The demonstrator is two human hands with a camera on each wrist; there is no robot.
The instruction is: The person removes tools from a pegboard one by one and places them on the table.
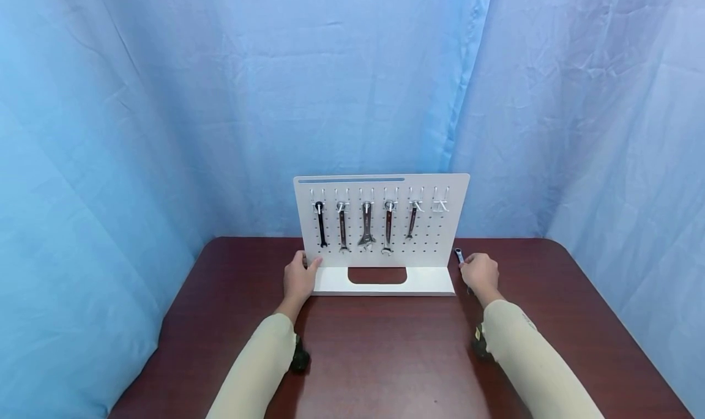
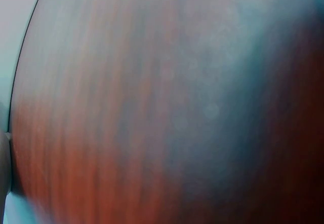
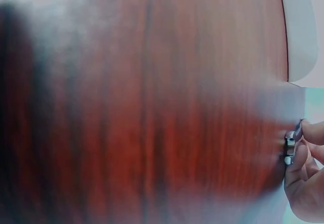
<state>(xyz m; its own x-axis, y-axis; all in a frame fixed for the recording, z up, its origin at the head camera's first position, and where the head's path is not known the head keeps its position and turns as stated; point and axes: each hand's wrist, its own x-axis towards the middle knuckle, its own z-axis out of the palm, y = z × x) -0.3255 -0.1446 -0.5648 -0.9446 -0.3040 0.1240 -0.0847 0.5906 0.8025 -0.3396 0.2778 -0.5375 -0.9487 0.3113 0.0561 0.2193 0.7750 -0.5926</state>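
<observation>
A white pegboard stand (image 1: 380,223) stands upright on the table, with several wrenches hanging in a row from its hooks. The leftmost is a black wrench (image 1: 322,224); in the middle hangs an adjustable wrench (image 1: 366,226). My left hand (image 1: 299,277) grips the board's lower left edge, thumb on the front; only a sliver of it shows in the left wrist view. To the right of the stand, my right hand (image 1: 480,272) pinches a small silver wrench (image 1: 459,257) near the tabletop. The right wrist view shows that wrench (image 3: 290,145) between thumb and fingers.
At the row's right end, a hook (image 1: 440,203) carries no wrench. Brown wood-grain table (image 1: 380,358) extends around the stand, with rounded far corners. Blue curtains (image 1: 330,88) hang behind and at both sides.
</observation>
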